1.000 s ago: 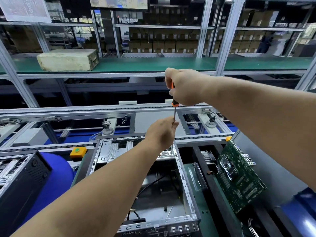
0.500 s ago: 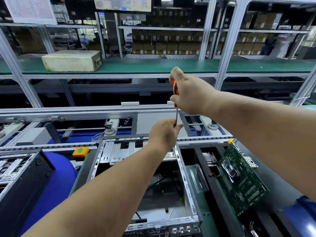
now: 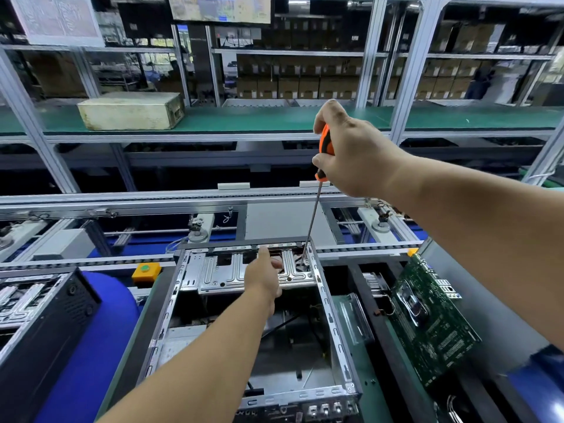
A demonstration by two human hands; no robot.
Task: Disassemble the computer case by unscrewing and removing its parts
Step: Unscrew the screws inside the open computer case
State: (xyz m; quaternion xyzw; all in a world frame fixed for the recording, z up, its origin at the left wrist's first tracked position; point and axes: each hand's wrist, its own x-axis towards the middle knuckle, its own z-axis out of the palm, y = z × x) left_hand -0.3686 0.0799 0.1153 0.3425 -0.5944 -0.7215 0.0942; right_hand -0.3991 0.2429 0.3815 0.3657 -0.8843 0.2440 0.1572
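Note:
An open silver computer case (image 3: 331,319) lies on the green work mat in front of me. Across its far end sits a ribbed metal drive bracket (image 3: 219,271). My right hand (image 3: 351,154) grips the orange and black handle of a screwdriver (image 3: 312,215), held nearly upright. Its tip meets a screw at the bracket's far right corner. My left hand (image 3: 264,274) rests on the bracket with fingers stretched forward, just left of the shaft.
A green motherboard (image 3: 433,319) leans at the right of the case beside a clear plastic part (image 3: 354,319). A black case (image 3: 39,319) stands at the left on a blue surface. A yellow button box (image 3: 146,270) sits on the conveyor rail. A beige box (image 3: 131,111) lies on the shelf.
My left hand let go of the screwdriver shaft and dropped onto the bracket. The whole shaft now shows, with its tip down at the screw. The camera tilted downward.

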